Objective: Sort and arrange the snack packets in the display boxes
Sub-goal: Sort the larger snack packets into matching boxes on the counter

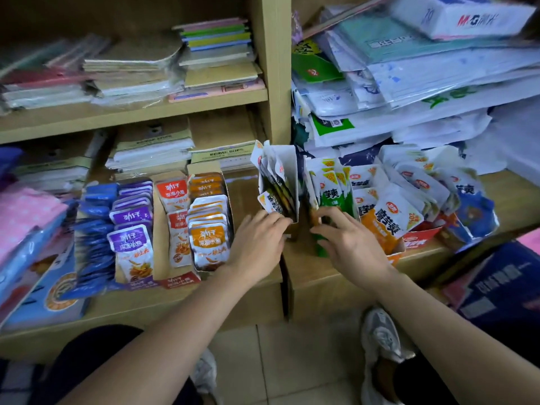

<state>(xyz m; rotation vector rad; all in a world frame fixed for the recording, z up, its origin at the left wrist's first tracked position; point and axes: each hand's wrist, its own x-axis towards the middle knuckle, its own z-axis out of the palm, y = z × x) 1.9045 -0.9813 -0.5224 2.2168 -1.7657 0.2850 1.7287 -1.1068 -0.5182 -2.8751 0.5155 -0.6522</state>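
Wooden shelving (274,68) fills the wall, stacked w/ notebooks (216,48) up top & loose paper packs (409,83) on the R. Snack pkts sit on the lower shelf (327,276): purple packets (131,241) & orange-label packets (208,238) in rows in display boxes at the L, green packets (333,197) & others crammed in boxes at the R. Both bare forearms reach fwd, palms down, hands near each other but apart. Left hand (257,244) has its fingers (274,220) stretched nearly straight, tips touching the lower front of a narrow white box (289,171) that holds upright pkts; they aren't wrapped round it. Right hand (350,247) is cocked at the wrist, thumb & fingers curled, pinching the bottom ends of the green packets just beside that box.
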